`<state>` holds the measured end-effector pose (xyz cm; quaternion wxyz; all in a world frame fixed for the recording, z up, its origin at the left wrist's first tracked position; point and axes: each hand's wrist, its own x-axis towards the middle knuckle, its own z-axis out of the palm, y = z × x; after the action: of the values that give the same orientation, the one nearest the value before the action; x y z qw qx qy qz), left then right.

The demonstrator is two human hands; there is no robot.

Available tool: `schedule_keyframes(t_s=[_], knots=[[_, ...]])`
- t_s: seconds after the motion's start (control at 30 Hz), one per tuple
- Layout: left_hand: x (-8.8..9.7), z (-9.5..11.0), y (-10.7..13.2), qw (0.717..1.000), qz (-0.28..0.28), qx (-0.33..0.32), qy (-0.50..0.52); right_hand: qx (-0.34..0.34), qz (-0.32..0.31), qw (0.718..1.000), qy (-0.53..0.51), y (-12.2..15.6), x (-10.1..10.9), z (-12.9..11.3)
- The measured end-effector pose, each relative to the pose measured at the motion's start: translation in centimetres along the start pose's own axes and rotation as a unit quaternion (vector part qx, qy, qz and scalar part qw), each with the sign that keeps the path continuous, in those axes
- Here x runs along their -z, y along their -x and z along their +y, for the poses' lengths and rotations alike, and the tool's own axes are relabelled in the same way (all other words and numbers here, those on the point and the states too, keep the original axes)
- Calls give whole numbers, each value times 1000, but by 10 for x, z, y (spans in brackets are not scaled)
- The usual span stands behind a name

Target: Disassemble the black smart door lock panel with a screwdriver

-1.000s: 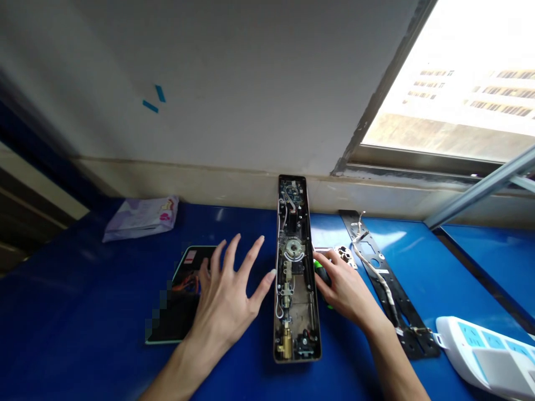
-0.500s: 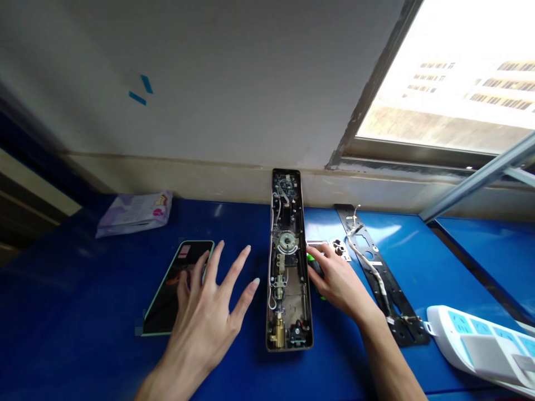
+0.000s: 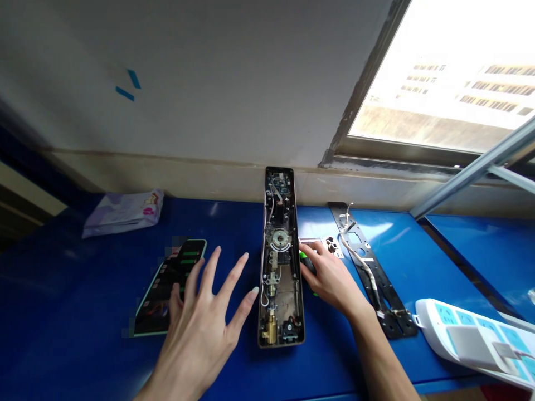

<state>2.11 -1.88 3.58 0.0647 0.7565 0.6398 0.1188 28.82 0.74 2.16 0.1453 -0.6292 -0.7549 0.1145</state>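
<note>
My left hand [image 3: 204,317] is open, fingers spread, with its outer fingers over the edge of a phone [image 3: 156,301] whose screen is lit. To the right of this hand lies an opened electronic door lock housing [image 3: 286,284], long and narrow, its inside facing up. A circuit board, a round metal disc, wires and a brass cylinder show inside it. My right hand [image 3: 330,275] is at the housing's right side, fingers closed around a green-and-black screwdriver handle [image 3: 308,263] lying low by the table. The hand hides much of the handle, and no shaft shows.
A long black mounting plate [image 3: 380,284] with a pale cable lies at the right, beside a small metal part [image 3: 332,245]. A white power strip [image 3: 434,334] holds a plugged-in charger. A lilac packet [image 3: 123,214] rests at the back left, near the wall. A metal bar slants by the window.
The phone's screen shows different content. My view has turned slightly right, so things sit further left. Both hands keep nearly the same pose, the right one still at the screwdriver.
</note>
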Motion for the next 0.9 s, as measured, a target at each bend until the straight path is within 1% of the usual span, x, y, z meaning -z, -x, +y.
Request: schedule_keyframes(t_s=[0.1, 0.23, 0.33, 0.47, 0.63, 0.9], knots=[[1, -1, 1, 999, -6, 30, -9, -2, -2, 1000, -1, 0, 0, 0], [3, -6, 3, 998, -33, 61, 12, -1, -5, 1000, -4, 0, -1, 1], [4, -8, 4, 997, -40, 59, 12, -3, -6, 1000, -7, 0, 0, 1], [6, -5, 6, 998, -46, 52, 14, -4, -5, 1000, -12, -1, 0, 0], [7, 2, 9, 998, -28, 47, 11, -1, -6, 1000, -17, -1, -1, 2], [3, 3, 5, 999, -28, 40, 0, -3, -6, 1000, -23, -1, 0, 2]])
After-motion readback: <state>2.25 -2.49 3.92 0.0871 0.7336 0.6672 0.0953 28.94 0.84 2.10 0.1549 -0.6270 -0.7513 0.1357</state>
